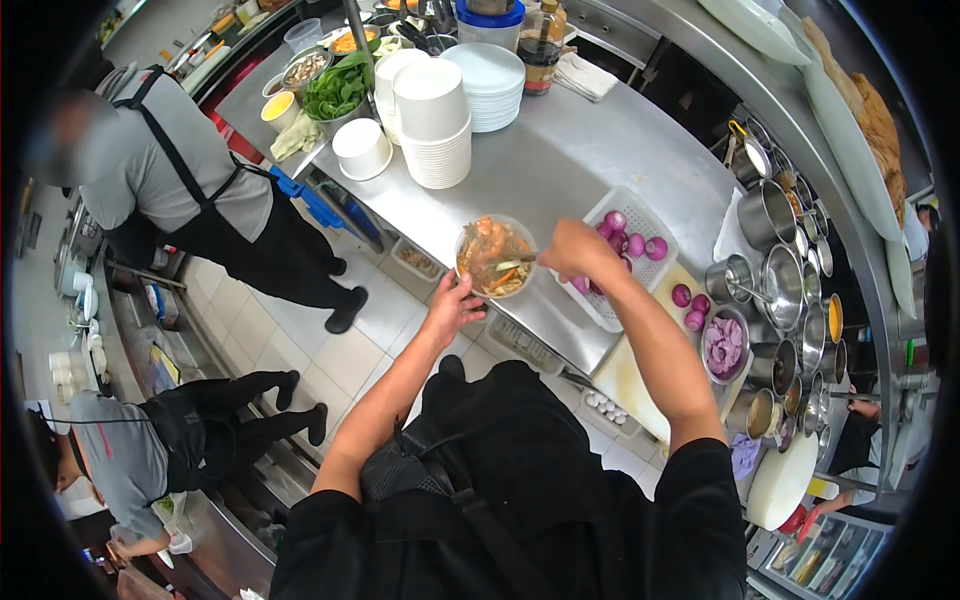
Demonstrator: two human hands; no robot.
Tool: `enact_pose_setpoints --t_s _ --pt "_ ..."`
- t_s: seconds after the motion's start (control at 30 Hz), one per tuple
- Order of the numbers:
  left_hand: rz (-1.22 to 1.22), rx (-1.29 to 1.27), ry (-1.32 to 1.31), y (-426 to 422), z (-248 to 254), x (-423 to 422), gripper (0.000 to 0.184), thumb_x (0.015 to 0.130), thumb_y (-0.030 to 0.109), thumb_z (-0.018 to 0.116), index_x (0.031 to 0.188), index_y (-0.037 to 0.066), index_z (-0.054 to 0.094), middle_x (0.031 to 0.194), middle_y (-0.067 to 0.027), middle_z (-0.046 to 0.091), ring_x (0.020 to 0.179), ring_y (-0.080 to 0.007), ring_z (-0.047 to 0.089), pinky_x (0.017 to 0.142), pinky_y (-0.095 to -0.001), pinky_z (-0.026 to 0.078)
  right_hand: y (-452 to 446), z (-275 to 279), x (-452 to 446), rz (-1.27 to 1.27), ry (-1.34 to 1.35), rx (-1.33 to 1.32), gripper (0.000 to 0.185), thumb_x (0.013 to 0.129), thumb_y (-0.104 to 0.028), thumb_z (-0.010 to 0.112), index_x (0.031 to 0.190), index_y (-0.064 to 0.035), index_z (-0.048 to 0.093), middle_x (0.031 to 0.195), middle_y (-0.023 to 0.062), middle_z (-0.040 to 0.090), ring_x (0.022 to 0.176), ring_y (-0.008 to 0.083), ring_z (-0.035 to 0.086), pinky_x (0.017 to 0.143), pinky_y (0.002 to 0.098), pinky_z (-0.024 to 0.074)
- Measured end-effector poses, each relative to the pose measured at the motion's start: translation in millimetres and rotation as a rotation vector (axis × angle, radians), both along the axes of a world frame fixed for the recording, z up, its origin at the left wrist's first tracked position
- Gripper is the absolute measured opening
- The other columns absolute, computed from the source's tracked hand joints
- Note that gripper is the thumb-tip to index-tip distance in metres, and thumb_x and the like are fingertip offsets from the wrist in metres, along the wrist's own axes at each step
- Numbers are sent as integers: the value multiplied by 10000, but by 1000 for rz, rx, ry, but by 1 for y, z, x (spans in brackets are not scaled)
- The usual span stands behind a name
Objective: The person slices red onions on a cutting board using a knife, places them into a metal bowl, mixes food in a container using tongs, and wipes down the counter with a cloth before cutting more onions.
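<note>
A round bowl of food (496, 257), with shrimp-like pieces and vegetables in it, is at the counter's near edge. My left hand (456, 305) is at the bowl's lower left rim, its thumb and fingers against the side. My right hand (577, 250) is closed round the handle of a utensil, whose far end reaches into the food. Just right of that hand stands a white plastic basket (655, 205) with purple onions (636, 245). Tall stacked white bowls (436, 150) rise behind the food bowl.
Light blue plates (487, 85) and leafy greens (337, 92) stand on the steel counter (560, 130). At right are a cutting board (632, 385), loose onions, sliced onion (722, 345) and metal pots (768, 215). Two people in grey shirts and dark aprons are at left; others show at far right.
</note>
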State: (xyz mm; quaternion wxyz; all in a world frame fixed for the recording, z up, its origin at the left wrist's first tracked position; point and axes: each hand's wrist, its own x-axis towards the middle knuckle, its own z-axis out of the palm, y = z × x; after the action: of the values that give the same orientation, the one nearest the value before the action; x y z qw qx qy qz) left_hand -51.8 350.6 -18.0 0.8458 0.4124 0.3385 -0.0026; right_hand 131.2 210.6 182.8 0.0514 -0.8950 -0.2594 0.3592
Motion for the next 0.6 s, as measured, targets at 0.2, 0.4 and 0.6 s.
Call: enact_pose_setpoints --t_s 0.2,0.4,0.6 --pt "-1 -13 -17 3 -5 0 608 978 442 583 1462 175 331 1218 -84 496 1045 -260 565 851 -458 539 -18 -70 -5 -72 -227 233 232 748 -207 724 837 5 747 747 205 702 775 346 708 756 422 557" --pt "1 -8 -36 2 -4 -1 628 966 452 599 1454 167 325 1240 -79 482 1061 -275 552 859 -464 537 -58 -64 -34 -177 -274 490 198 750 -247 761 787 -53 773 733 192 695 718 357 688 682 443 531" --pt "-11 -5 -13 1 -3 0 600 970 451 593 1432 167 337 1261 -81 479 1083 -284 541 873 -474 532 -73 -51 -45 -133 -426 521 197 779 -228 749 876 -59 777 785 188 704 771 351 687 736 451 539"
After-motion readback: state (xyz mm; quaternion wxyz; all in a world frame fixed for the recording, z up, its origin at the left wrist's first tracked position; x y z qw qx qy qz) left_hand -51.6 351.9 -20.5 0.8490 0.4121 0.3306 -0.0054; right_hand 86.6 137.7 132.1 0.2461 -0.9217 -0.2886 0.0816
